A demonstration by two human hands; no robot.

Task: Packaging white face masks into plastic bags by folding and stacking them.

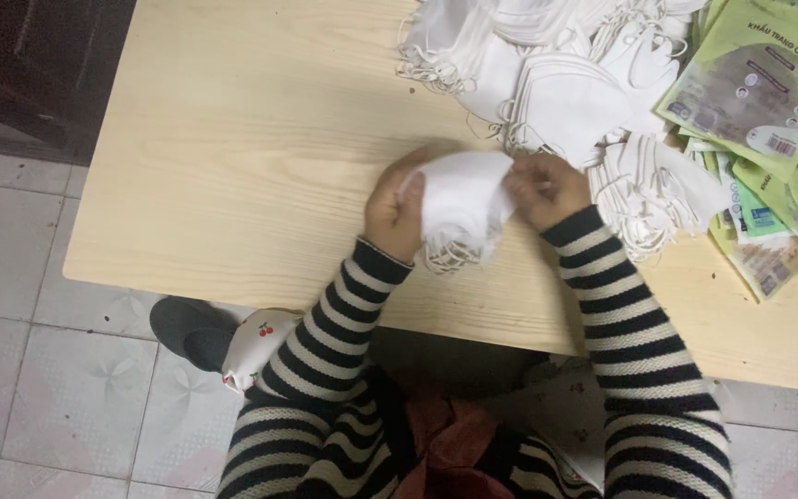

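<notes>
My left hand (393,209) and my right hand (550,188) together hold a small stack of white face masks (463,205) just above the light wooden table (251,157). The left hand grips the stack's left side, the right hand pinches its right edge. Elastic ear loops hang from the bottom of the stack. Both my arms wear black-and-cream striped sleeves.
A big loose pile of white masks (565,74) lies at the table's far right. Green printed plastic packets (768,111) are spread along the right edge. Below the table's near edge are a tiled floor (66,388) and a dark slipper (191,331).
</notes>
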